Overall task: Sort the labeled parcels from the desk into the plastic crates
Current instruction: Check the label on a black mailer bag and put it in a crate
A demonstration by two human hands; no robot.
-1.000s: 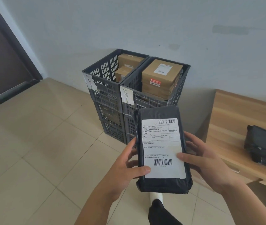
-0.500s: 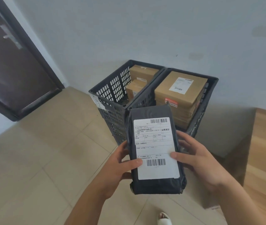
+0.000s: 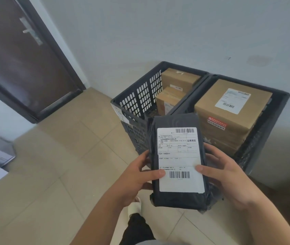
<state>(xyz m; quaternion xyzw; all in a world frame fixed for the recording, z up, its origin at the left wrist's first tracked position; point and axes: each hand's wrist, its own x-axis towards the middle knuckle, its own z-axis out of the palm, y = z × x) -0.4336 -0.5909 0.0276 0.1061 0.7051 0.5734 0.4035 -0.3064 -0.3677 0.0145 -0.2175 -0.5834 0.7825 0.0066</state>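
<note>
A dark door (image 3: 16, 55) fills the frame from nine to eleven o'clock. Two dark plastic crates stand side by side against the wall around one o'clock: the left crate (image 3: 137, 103) holds two cardboard boxes, the right crate (image 3: 268, 138) a large labelled box (image 3: 229, 110). At centre, in front of the crates, the black parcel (image 3: 178, 161) is gripped label-up between the left hand (image 3: 135, 179) and right hand (image 3: 229, 177), each thumb pressing its white label

parcel (image 3: 178, 163) before two side-by-side crates (image 3: 137, 103); boxes (image 3: 229, 110) inside.
</note>
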